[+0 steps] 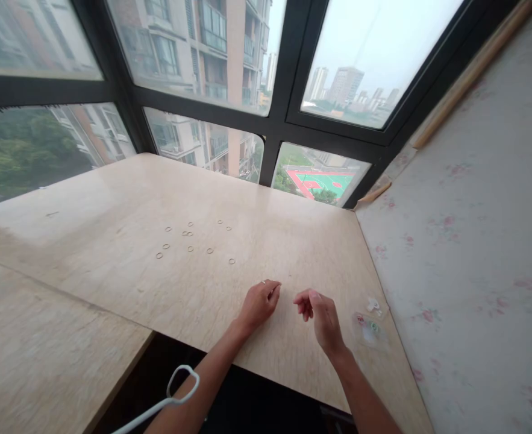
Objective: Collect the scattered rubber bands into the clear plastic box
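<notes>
My left hand [260, 303] rests on the marble-patterned ledge [266, 229], knuckles up. Its thumb and fingers are pressed together at the tips, and whatever they may hold is too small to make out. A thin band shows on one of its fingers. To its right, my right hand [322, 316] is raised slightly with curled fingers and the thumb against them; any content is hidden. The two hands are apart. Beyond my left hand lie several small thin rings, one of them a nearer ring [232, 261] and another a farther ring [220, 222].
A clear plastic box [370, 331] with small red and green items sits right of my right hand, by the flowered wall [464, 259]. White small pieces [374, 305] lie in its upper part. Dark-framed windows [275, 126] border the ledge. A white loop [196, 386] overlaps my left forearm.
</notes>
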`<act>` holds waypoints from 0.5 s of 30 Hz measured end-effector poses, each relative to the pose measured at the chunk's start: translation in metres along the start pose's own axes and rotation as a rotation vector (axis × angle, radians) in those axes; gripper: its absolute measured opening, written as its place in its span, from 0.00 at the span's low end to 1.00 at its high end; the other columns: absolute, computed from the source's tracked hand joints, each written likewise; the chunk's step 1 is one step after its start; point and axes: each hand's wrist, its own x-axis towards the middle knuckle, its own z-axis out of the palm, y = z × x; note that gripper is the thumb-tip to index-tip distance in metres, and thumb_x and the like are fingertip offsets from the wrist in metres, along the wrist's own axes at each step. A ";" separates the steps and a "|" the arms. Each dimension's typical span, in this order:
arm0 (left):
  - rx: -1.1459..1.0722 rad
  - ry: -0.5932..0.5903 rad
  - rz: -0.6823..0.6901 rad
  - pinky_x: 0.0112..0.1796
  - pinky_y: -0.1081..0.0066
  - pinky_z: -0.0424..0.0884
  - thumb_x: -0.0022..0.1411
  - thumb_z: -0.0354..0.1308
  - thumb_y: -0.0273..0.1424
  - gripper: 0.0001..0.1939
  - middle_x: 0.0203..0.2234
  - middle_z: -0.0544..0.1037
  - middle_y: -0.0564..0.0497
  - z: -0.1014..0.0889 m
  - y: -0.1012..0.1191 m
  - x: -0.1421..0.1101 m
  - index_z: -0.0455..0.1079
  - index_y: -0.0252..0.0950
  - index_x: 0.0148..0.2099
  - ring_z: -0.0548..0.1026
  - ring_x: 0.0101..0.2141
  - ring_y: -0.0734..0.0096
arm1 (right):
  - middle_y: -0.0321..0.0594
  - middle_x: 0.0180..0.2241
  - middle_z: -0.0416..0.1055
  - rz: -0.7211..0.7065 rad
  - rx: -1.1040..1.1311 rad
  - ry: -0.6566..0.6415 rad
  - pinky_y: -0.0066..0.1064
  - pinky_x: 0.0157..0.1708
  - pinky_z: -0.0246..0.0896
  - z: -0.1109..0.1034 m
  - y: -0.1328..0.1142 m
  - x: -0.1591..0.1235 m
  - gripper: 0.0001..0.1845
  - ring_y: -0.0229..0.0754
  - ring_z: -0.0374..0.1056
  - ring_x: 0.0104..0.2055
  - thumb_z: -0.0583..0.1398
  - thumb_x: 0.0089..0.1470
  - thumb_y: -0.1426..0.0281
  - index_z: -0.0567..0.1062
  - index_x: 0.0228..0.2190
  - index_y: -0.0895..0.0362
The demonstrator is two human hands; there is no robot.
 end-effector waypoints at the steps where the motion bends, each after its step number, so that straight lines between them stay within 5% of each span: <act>1: 0.004 0.003 -0.008 0.36 0.68 0.69 0.64 0.46 0.27 0.11 0.32 0.78 0.46 0.002 -0.002 0.000 0.71 0.35 0.38 0.75 0.33 0.67 | 0.36 0.21 0.67 -0.030 -0.022 -0.056 0.26 0.22 0.57 0.014 -0.006 0.018 0.28 0.35 0.60 0.21 0.44 0.64 0.58 0.75 0.27 0.58; 5: 0.061 -0.016 -0.067 0.33 0.65 0.71 0.58 0.48 0.22 0.11 0.30 0.79 0.42 0.009 -0.011 -0.001 0.72 0.34 0.34 0.77 0.32 0.61 | 0.37 0.28 0.71 -0.194 -0.415 -0.299 0.27 0.32 0.61 0.070 -0.020 0.083 0.20 0.36 0.67 0.30 0.47 0.63 0.62 0.74 0.34 0.58; 8: 0.034 0.010 -0.075 0.37 0.61 0.72 0.56 0.49 0.23 0.13 0.36 0.79 0.40 0.013 -0.015 0.000 0.72 0.33 0.41 0.77 0.37 0.55 | 0.40 0.40 0.72 -0.282 -0.824 -0.519 0.27 0.38 0.61 0.110 -0.017 0.114 0.15 0.37 0.68 0.38 0.53 0.59 0.66 0.72 0.45 0.57; 15: -0.046 -0.068 -0.095 0.42 0.53 0.69 0.60 0.45 0.24 0.15 0.41 0.76 0.34 0.013 -0.019 0.003 0.68 0.35 0.46 0.74 0.41 0.48 | 0.50 0.44 0.70 -0.297 -1.070 -0.655 0.34 0.35 0.62 0.152 -0.003 0.131 0.12 0.47 0.70 0.40 0.55 0.53 0.72 0.74 0.40 0.59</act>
